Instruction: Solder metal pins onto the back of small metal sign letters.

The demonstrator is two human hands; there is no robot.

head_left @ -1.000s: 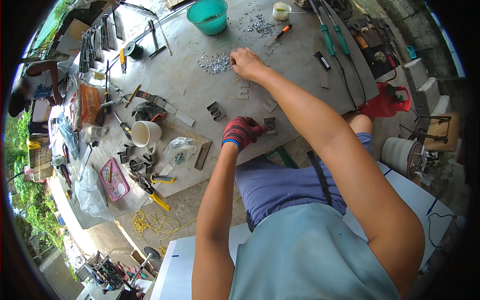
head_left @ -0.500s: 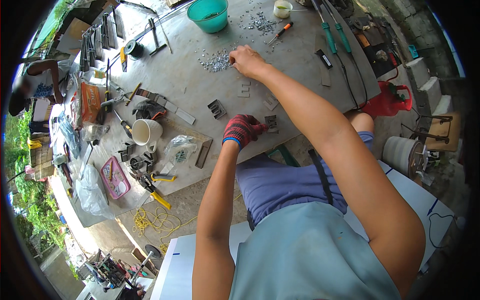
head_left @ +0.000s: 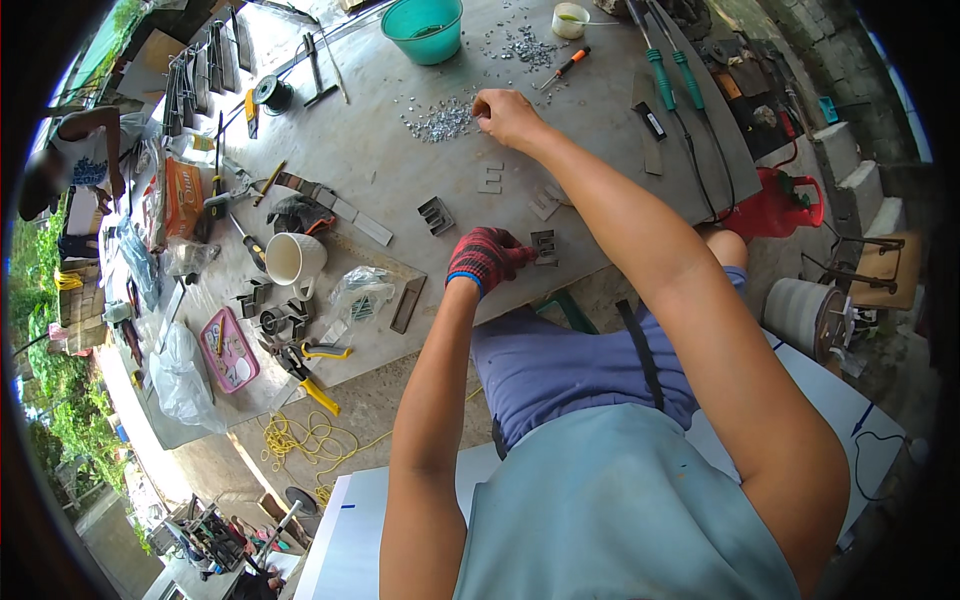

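Metal bits [head_left: 440, 123] — right hand [head_left: 508, 116] alongside

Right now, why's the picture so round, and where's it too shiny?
Head view: the fisheye lens bends things near the rim and leaves black corners; head view: glare pales the table at upper left; head view: the gloved left hand looks fairly sharp.

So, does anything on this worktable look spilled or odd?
Yes: small, silvery, metallic-looking bits lie loose in two straggling patches on the grey tabletop, one beside the bare right hand. They look spilled because stray pieces scatter beyond each patch, though that may be deliberate.
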